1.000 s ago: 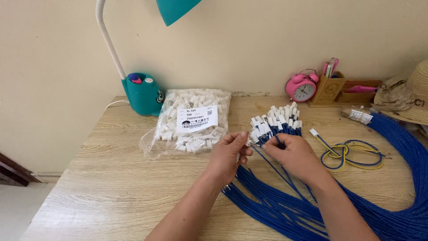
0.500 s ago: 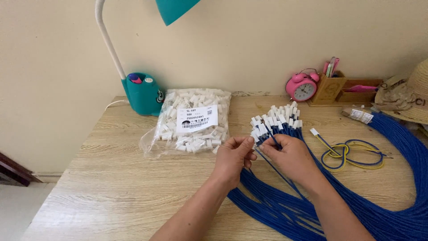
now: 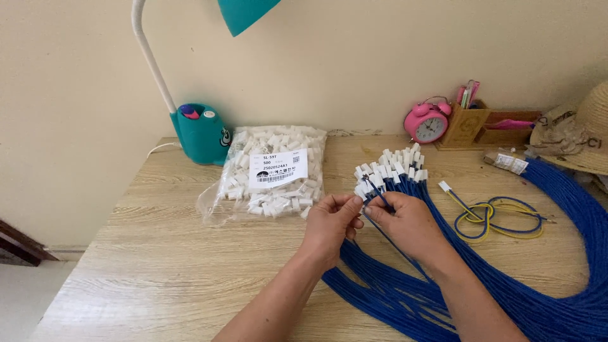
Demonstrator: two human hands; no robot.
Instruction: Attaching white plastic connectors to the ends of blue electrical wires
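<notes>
A thick bundle of blue wires (image 3: 506, 278) lies across the wooden desk (image 3: 158, 266), its ends tipped with small white connectors (image 3: 392, 166). My right hand (image 3: 408, 221) pinches one thin blue wire (image 3: 379, 193) just behind its tip. My left hand (image 3: 330, 225) meets it from the left, thumb and fingers closed on a small white connector (image 3: 361, 192) at the end of that wire. Both hands hover above the bundle, close together.
A clear bag of white connectors (image 3: 273, 171) with a white label lies left of the hands. Behind stand a teal desk lamp (image 3: 197, 130), a pink alarm clock (image 3: 427, 121) and a wooden pen holder (image 3: 472, 120). A yellow-and-blue wire coil (image 3: 494, 215) and a straw hat (image 3: 579, 136) lie right.
Both hands have drawn slightly toward me with the single wire, lifting its tip clear of the other connector ends.
</notes>
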